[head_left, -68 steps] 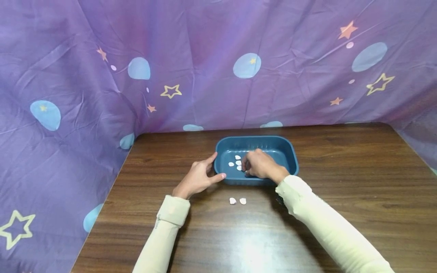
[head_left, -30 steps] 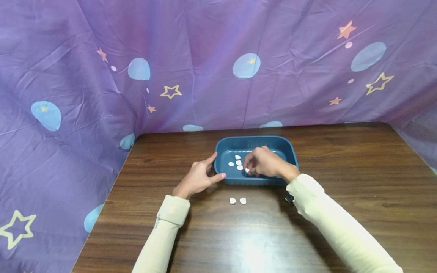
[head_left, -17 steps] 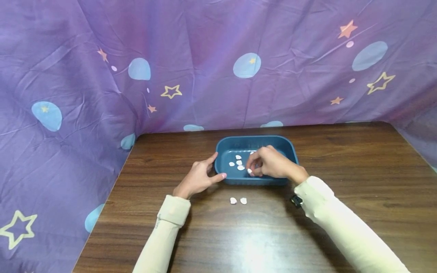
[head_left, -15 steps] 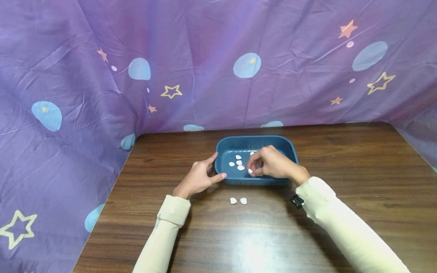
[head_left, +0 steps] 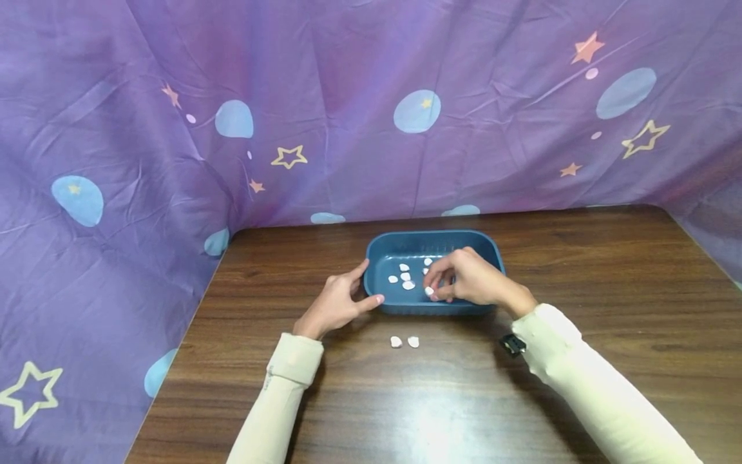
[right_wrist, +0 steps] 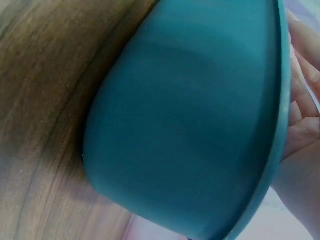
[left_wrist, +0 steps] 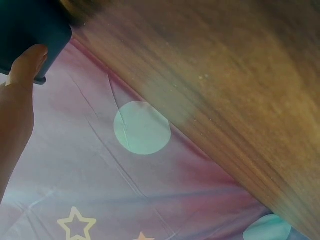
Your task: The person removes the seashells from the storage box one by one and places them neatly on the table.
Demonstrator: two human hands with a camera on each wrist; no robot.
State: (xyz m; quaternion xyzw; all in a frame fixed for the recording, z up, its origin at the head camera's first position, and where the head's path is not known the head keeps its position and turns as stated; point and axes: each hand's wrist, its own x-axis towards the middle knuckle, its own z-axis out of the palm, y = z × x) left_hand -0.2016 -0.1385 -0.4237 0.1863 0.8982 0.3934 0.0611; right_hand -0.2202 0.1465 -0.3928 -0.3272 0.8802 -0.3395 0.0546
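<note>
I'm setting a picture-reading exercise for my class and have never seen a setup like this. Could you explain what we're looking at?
There's no robot here: a person is working with two bare hands. The widest picture comes from a camera on the person's head. The other two come from cameras on the wrists: the left one shows a corner of the blue basin, the right one shows its outer side close up.

The basin stands on a wood-grain table, with a purple patterned cloth behind. The left hand rests against one end of it. The right hand pinches a small white piece. Several similar pieces lie inside, and two more lie on the table in front. What they're made of, I can't tell.
</note>
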